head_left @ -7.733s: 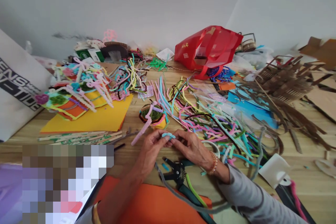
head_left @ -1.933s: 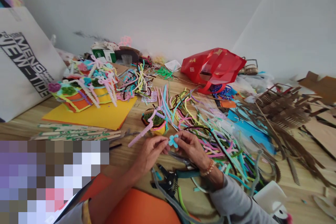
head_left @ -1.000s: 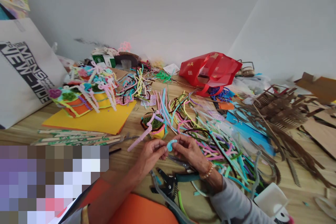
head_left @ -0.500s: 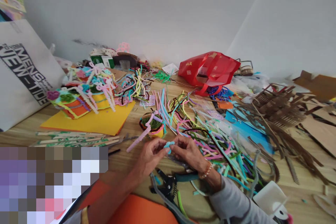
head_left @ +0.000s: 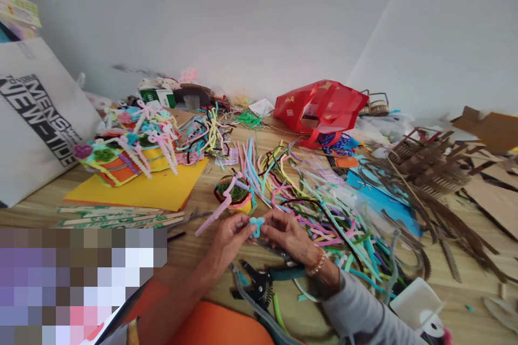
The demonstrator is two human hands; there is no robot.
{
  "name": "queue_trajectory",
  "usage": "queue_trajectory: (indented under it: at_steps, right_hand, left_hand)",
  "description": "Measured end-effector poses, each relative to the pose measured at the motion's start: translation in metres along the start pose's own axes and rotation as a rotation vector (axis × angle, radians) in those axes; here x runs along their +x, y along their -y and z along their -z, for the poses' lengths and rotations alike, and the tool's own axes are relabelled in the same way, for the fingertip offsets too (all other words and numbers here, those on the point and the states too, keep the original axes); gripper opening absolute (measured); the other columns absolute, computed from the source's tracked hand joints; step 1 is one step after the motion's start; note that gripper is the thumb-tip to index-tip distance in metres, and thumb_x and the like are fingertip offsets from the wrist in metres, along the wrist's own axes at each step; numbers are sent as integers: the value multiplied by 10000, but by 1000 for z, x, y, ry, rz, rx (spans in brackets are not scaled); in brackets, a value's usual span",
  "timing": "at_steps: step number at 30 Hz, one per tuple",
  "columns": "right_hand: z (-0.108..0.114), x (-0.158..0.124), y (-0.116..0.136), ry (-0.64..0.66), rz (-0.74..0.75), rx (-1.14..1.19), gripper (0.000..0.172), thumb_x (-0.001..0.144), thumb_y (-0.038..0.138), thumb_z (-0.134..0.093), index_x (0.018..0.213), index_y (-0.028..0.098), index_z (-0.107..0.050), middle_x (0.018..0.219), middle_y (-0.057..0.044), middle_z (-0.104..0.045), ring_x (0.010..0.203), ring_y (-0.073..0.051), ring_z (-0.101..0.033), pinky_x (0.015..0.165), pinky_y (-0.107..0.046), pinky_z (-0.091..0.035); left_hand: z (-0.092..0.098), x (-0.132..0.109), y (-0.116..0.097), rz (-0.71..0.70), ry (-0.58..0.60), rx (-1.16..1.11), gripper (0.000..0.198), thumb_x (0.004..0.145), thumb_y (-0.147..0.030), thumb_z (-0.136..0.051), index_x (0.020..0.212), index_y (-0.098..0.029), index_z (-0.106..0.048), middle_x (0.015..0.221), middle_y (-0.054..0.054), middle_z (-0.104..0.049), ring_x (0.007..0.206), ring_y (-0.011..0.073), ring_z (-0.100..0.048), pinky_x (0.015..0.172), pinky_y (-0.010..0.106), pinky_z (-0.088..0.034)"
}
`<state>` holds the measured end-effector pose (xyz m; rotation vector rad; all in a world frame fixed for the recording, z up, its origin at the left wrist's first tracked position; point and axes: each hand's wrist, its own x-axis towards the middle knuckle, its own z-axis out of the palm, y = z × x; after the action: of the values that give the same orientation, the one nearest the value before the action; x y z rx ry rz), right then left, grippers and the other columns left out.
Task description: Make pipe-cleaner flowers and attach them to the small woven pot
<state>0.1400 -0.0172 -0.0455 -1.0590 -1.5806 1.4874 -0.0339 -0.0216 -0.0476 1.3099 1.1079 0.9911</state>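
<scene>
Between my two hands is a small light-blue pipe cleaner [head_left: 256,227] bent into petal-like loops. The fingertips of my left hand [head_left: 233,235] pinch its left side, while those of my right hand [head_left: 285,232] grip the right side. Just beyond them stands a small pot [head_left: 243,206] trimmed with pipe cleaners, with green and brown on top and a pink-purple fuzzy stem [head_left: 214,216] leaning out toward the left. Dark-handled pliers [head_left: 262,283] lie on the table below my right hand.
Loose pipe cleaners [head_left: 324,210] spread over the middle and right. Decorated pots [head_left: 121,170] stand on yellow sheets [head_left: 178,191] at left, near a white paper bag [head_left: 36,124]. A red bag [head_left: 319,105] lies behind; brown woven strips [head_left: 433,164] are at right.
The light-blue pipe cleaner has turned between my fingers, so its loops now show more plainly. Both hands have shifted slightly left.
</scene>
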Motion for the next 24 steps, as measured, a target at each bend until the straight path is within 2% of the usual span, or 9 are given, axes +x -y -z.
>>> queue_trajectory:
  at_steps: [11,18,24]
  right_hand:
    - [1,1,0,11,9,12,337,813,480,-646,863,151,-593,619,37,-546,486,-66,-462,465,-182,-404]
    - [1,0,0,-9,7,19,321,819,462,-648,889,157,-577,658,32,-553,490,-64,-484,457,-175,-407]
    - [2,3,-7,-58,18,47,335,825,476,-634,859,150,-564,608,42,-525,466,-63,-464,442,-175,-381]
  left_hand:
    - [2,-1,-3,97,94,-160,232,754,-397,-645,666,-189,-591,660,-13,-587,630,137,-556,638,273,-476]
    - [-1,0,-6,118,44,-140,203,700,-367,-663,642,-196,-570,623,-32,-563,591,131,-543,593,257,-470]
    - [-1,-4,-13,92,74,-90,155,741,-340,-610,789,-195,-639,660,-19,-605,631,141,-560,635,263,-459]
